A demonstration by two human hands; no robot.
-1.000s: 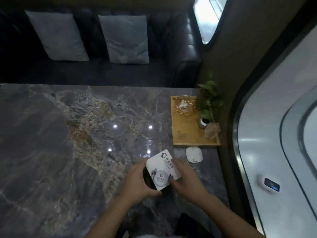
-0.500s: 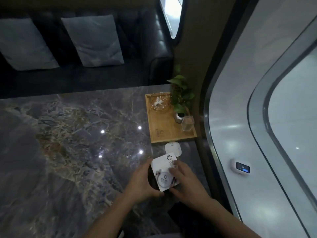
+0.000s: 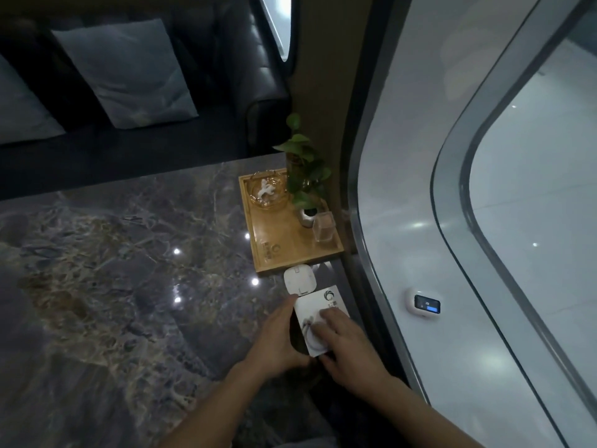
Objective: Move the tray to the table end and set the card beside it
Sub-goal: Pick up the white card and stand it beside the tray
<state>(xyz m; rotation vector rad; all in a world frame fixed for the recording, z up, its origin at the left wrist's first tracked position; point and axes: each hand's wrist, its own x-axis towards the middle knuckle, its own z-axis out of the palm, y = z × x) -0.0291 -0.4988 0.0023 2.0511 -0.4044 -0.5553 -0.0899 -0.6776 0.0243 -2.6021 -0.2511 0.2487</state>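
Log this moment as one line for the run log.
tray at table end | card near tray, both hands on it | left hand | right hand | white pad between

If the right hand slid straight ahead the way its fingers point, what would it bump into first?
Probably the small white square device, which lies just past the white card that the right hand rests on. The wooden tray comes after that. Depth is hard to judge here.

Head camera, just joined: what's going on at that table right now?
A person has both hands on a white card at the table's right end: the left hand at its left edge, the right hand lying on top. The wooden tray sits just beyond, by the wall, carrying a glass dish, a small plant and a clear cup. A small white square device lies between tray and card.
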